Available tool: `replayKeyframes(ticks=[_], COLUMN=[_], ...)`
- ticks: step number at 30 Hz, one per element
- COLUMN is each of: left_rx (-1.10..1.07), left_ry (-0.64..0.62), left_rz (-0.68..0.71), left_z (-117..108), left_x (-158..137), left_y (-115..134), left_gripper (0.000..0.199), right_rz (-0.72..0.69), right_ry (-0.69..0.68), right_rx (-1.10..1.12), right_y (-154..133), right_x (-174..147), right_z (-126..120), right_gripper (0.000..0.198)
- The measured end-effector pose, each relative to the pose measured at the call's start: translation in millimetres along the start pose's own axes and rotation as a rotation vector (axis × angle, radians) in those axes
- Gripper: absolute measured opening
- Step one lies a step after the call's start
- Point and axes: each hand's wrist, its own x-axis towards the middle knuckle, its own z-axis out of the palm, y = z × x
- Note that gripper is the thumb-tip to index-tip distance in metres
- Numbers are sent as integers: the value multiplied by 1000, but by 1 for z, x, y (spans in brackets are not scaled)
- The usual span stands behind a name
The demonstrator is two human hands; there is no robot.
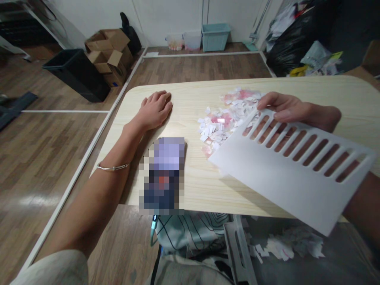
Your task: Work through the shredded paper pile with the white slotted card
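Note:
My right hand (292,110) grips a white slotted board (276,178) by its upper edge. The board is tilted above the right part of the table, with a row of long slots along its top. A loose pile of white and pinkish paper scraps (219,124) lies on the table, partly hidden behind the board. On the left side my left hand (157,109) rests palm down on the tabletop, holding nothing. Nearer to me, beside my left forearm, lies a phone (169,154), its screen blurred out.
The pale wooden table (190,95) has rounded far corners. Below its front edge are a drawer or bin with more paper scraps (285,245) and a checked cloth (192,229). A black bin (80,75), cardboard boxes (111,55) and a teal tub (215,37) stand on the floor beyond.

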Motion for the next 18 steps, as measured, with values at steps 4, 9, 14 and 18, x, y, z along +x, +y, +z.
replayKeyframes(ticks=[4, 9, 14, 18], left_rx=[3, 11, -11, -14], left_ry=[14, -7, 19, 24], left_rz=[-8, -24, -9, -2], left_z=[-1, -5, -2, -1], left_x=[-1, -3, -2, -2], left_y=[2, 7, 3, 1], left_gripper=[73, 74, 71, 70], right_rz=[-25, -40, -48, 25], right_ry=[-20, -24, 44, -34], right_rx=[15, 76, 143, 87], right_y=[-1, 2, 5, -1], right_x=[4, -6, -8, -5], right_z=[-15, -4, 5, 0], right_gripper=[22, 17, 15, 16])
